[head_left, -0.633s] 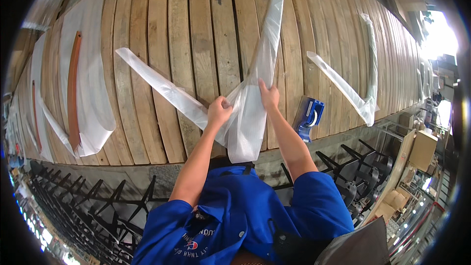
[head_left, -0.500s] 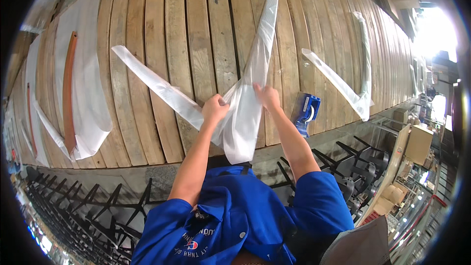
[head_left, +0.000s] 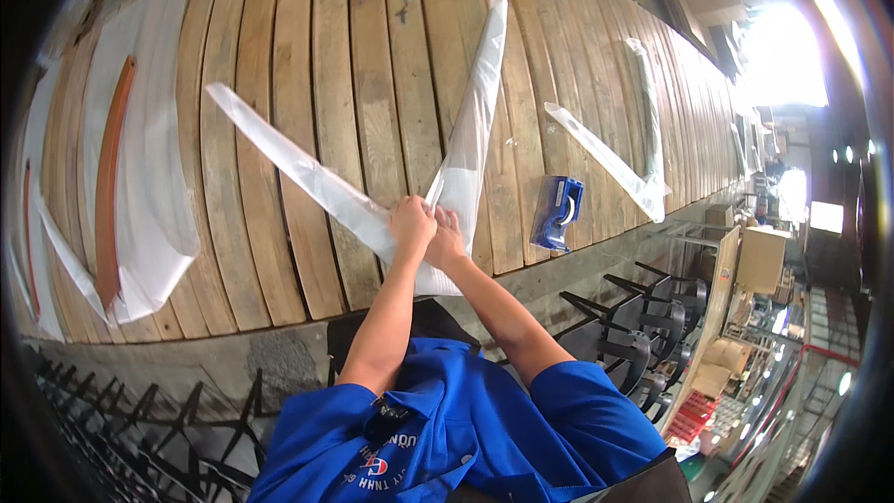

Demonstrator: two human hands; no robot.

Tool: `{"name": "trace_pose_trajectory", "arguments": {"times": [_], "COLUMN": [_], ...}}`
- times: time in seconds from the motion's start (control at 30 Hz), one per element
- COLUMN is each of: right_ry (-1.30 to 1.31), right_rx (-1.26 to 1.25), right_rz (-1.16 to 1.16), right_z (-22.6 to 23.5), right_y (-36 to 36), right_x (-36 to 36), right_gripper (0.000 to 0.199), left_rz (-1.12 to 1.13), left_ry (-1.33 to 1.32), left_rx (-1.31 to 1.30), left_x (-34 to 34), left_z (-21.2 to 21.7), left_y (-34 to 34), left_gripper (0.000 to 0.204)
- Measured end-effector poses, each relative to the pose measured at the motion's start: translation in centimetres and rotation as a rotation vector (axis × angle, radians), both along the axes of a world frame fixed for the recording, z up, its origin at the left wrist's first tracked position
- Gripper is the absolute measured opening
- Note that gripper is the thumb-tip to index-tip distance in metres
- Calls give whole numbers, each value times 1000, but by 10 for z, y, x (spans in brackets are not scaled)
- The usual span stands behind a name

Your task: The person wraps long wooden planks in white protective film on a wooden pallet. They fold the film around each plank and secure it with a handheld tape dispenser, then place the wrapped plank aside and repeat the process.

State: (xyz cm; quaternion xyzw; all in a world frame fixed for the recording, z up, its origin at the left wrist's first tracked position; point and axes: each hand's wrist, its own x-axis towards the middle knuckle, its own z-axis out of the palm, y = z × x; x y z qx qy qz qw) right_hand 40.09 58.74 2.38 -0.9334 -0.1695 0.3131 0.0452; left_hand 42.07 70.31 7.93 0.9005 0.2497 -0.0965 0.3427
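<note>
White film point(head_left: 461, 194) at the desk's point(head_left: 372, 84) 6 o'clock edge looks half-folded: left hand point(head_left: 413, 224) pinching it, right hand point(head_left: 448, 237) snug alongside, can't tell its grip. 2 o'clock bundle point(head_left: 651, 126) looks closed; 9 o'clock brown strip point(head_left: 108, 186) lies uncovered.

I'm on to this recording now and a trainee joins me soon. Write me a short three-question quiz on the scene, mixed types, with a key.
1. Short answer: What blue thing lies on the slatted wooden table, to the right of the person's hands?
2. True or false: The left hand and the right hand are both on the white translucent wrapping.
3. Multiple choice: Where do the reddish-brown strips lie?
A. To the right of both hands
B. To the left of both hands
C. Directly between the hands

Key: 1. A tape dispenser. 2. True. 3. B.
</note>
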Motion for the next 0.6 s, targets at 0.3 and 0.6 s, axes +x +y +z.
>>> {"name": "trace_pose_trajectory", "arguments": {"times": [0.3,0.6], "right_ry": [-92,-618], "right_rx": [233,312], "right_rz": [206,-790], "right_z": [81,141], "right_y": [-36,-260], "right_x": [-29,-3], "right_gripper": [40,18], "left_rz": [-48,-68], "left_ry": [-22,-136], "left_rx": [-72,288], "left_x": [-16,-31], "left_z": [-15,-48], "left_y": [-37,-61], "left_gripper": [25,20]}}
